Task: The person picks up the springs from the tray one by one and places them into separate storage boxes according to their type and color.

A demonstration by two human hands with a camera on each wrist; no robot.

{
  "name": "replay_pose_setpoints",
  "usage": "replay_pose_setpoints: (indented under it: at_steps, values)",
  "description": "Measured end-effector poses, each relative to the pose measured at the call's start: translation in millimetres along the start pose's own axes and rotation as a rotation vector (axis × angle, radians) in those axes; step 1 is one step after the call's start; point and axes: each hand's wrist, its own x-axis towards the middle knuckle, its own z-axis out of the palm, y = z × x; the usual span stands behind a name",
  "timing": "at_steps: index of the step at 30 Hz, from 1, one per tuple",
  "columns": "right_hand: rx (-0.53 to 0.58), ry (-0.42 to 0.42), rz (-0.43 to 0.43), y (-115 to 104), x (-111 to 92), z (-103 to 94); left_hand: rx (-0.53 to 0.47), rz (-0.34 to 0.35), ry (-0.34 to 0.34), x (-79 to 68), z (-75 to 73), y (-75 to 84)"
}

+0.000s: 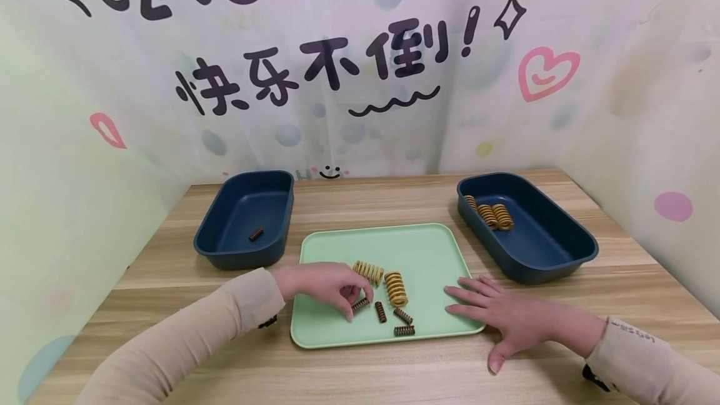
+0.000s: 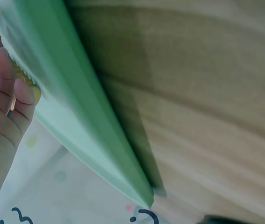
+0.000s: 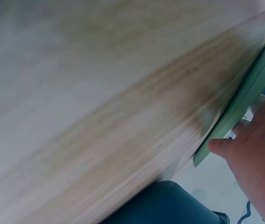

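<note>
We record a white printed cloth backdrop (image 1: pixel 394 142), its lower row of black characters legible as 快乐不倒!; the upper row is cut by the frame, though we read 吃饱 at its start. Below it we note a wood-grain table (image 1: pixel 394 367) bearing a pale green rectangular tray (image 1: pixel 427 255). Two deep navy-blue rounded bins stand beyond the tray's sides: the left bin (image 1: pixel 242 259) and the right bin (image 1: pixel 529 272). The right beige sleeve (image 1: pixel 647 355) carries small dark lettering at the cuff, too small for us to read.

The right hand (image 1: pixel 506 311) lies flat with fingers spread, fingertips over the tray's right edge, thumb out over the table; it grips nothing. The left hand (image 1: pixel 329 285) is bent above the tray, thumb and forefinger pinching a small dark brown coil spring (image 1: pixel 360 305).

Large gold coil springs: two on the tray, upper (image 1: pixel 368 272) and lower (image 1: pixel 396 288); three visible in the right bin. Small dark springs: three loose near the tray's front edge; one in the left bin.
</note>
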Motion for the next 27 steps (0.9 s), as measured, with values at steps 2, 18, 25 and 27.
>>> replay_pose_setpoints:
  at_steps: [2, 18, 25, 27]
  values:
    - [0.0, 0.002, -0.002, 0.0, 0.1, -0.3, 0.009, 0.0, 0.011, -2.3, -3.6, 0.2]
    - [-0.006, -0.008, -0.005, 0.8, 0.1, -0.4, -0.008, -0.08, 0.121, -25.4, -31.7, -13.6]
    - [-0.006, -0.011, -0.002, 0.1, -0.1, -0.5, -0.01, -0.098, 0.165, -33.8, -47.0, -17.6]
    - [-0.005, -0.006, -0.003, -0.5, 0.1, -0.6, -0.001, -0.11, 0.178, -36.4, -52.0, -18.3]
